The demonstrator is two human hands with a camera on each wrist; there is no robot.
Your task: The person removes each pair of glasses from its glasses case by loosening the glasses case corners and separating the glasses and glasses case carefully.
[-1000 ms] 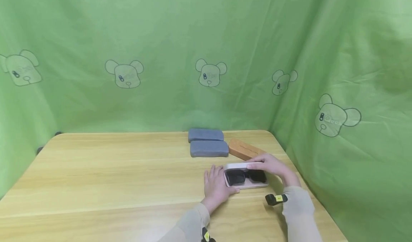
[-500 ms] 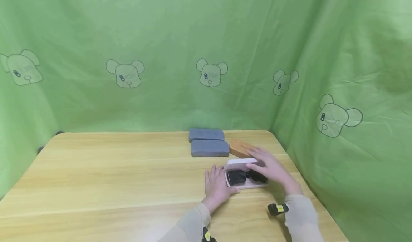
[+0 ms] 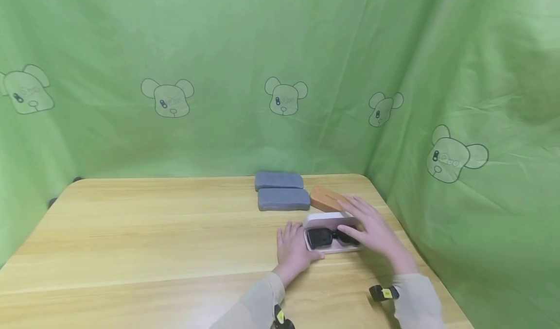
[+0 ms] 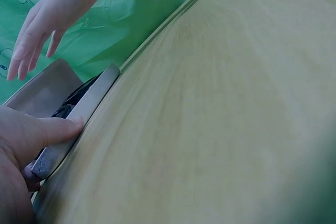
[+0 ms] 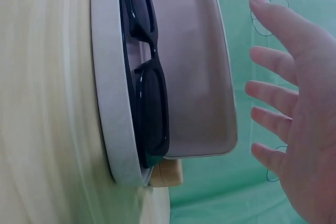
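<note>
A pale glasses case (image 3: 331, 216) lies on the table with its lid raised. Black sunglasses (image 3: 320, 238) sit inside its base, their right lens partly behind the right hand in the head view. My left hand (image 3: 294, 249) grips the left end of the case; in the left wrist view its thumb (image 4: 60, 129) presses the front wall. Over the right side of the case is my right hand (image 3: 372, 229), fingers spread and holding nothing. The right wrist view shows this hand (image 5: 310, 98) apart from the lid (image 5: 194, 77).
Two grey-blue cases (image 3: 283, 199) lie closed, one behind the other, beyond the pale case. An orange case (image 3: 324, 199) lies to their right, partly behind the right hand. The wooden table (image 3: 131, 232) is bordered by green curtains (image 3: 218, 139) at the back and sides.
My right hand has let go of the lid and drawn up and away from it. The lid stands open wider, showing more of its inside. My left hand stays on the case.
</note>
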